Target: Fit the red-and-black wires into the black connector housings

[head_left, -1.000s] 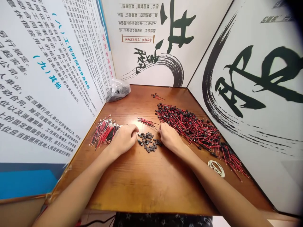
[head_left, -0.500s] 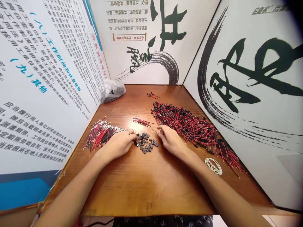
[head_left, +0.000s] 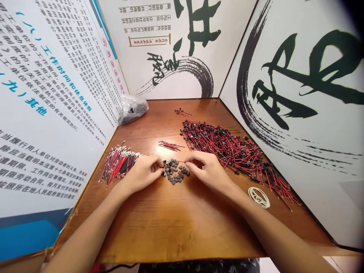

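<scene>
One left hand (head_left: 146,170) pinched, contents unclear, left of connector pile (head_left: 175,178); right hand (head_left: 209,169) right of pile, clamped on wire (head_left: 179,161); near edge of tabletop (head_left: 176,235) well apart from pile.

"What sort of place is this?"
"A small-parts workshop, by the look of it: a wooden table (head_left: 170,223) boxed in by printed boards (head_left: 113,45)."
"What's printed on them?"
"The one left of the table lists staff rules (a blue heading (head_left: 63,79) reads working hours and leave); those behind and right of it carry big brush-style characters (head_left: 204,37)."
"And the workshop part?"
"Red wires with black plugs (head_left: 222,146) heaped on the table's right, more wires (head_left: 118,163) on its left, loose plugs (head_left: 176,177) at its middle, a plastic bag (head_left: 133,110) at its far left corner."
</scene>
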The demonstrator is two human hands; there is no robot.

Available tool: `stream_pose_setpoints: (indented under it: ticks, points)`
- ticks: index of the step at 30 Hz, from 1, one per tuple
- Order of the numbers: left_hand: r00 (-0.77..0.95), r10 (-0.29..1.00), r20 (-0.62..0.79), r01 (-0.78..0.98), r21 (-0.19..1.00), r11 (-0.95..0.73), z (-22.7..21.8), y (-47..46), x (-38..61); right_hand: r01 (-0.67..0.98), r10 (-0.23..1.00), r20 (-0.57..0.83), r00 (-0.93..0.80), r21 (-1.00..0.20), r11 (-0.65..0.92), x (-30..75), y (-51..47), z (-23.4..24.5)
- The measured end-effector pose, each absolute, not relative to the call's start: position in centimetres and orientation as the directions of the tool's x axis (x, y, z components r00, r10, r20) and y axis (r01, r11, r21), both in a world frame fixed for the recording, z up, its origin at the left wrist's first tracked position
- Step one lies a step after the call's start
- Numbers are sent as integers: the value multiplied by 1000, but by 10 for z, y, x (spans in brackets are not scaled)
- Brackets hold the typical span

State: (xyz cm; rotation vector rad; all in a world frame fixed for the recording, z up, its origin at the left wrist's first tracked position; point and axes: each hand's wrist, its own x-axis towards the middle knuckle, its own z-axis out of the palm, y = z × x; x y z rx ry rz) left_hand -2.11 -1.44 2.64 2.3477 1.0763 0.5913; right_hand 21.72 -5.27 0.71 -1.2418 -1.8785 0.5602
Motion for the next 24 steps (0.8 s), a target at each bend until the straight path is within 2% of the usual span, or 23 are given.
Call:
stream_pose_setpoints:
  ticks: [8,15,24]
  points:
    - [522,821,230,474,723,-503,33,-19,-19,501,878,413,-243,-721,478,213,-61,10]
    - [572,765,298,434,681,-590,36,-20,-19,493,882,419,-217,-733,469,214,-61,11]
    - [579,741,340,393,680,-619,34,-21,-18,479,880,420,-222,-739,474,214,-62,13]
